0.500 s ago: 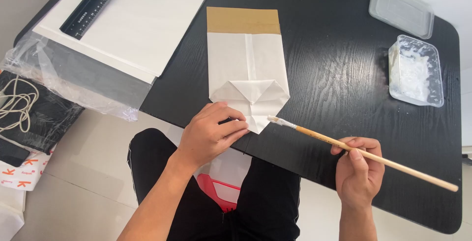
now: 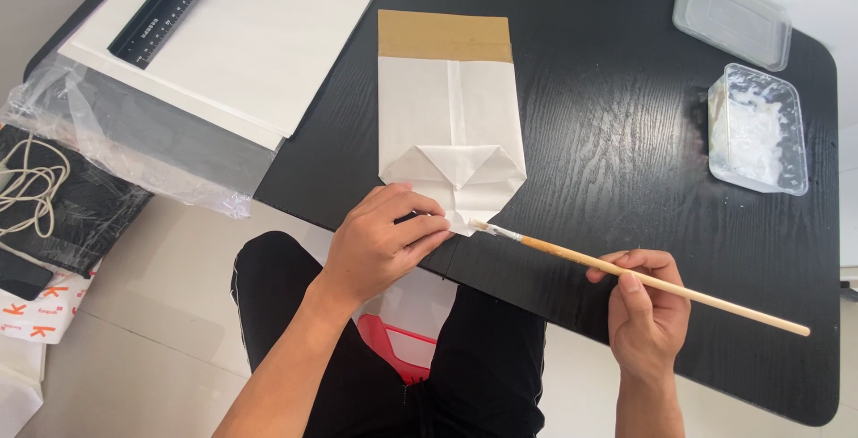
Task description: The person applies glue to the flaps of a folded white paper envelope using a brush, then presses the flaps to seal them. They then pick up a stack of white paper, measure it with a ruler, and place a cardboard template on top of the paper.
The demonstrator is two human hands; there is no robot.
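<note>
Gluing the folded bottom of my white paper bag (image 2: 450, 125), which lies flat on the black desk (image 2: 608, 134) near its front edge. My left hand (image 2: 382, 243) presses flat on the lowest flap, fingers together, while my right hand (image 2: 645, 313) pinches the long wooden brush (image 2: 639, 279), bristles touching the flap's corner. My tip, I reckon: keep that flap pinned hard and stroke lightly outward so paste doesn't creep under the fingers. Count: one bag, one brush, one clear tub of white paste (image 2: 758, 128), one loose lid (image 2: 733, 18), one black ruler (image 2: 170, 4) on the white sheets (image 2: 268, 45).
</note>
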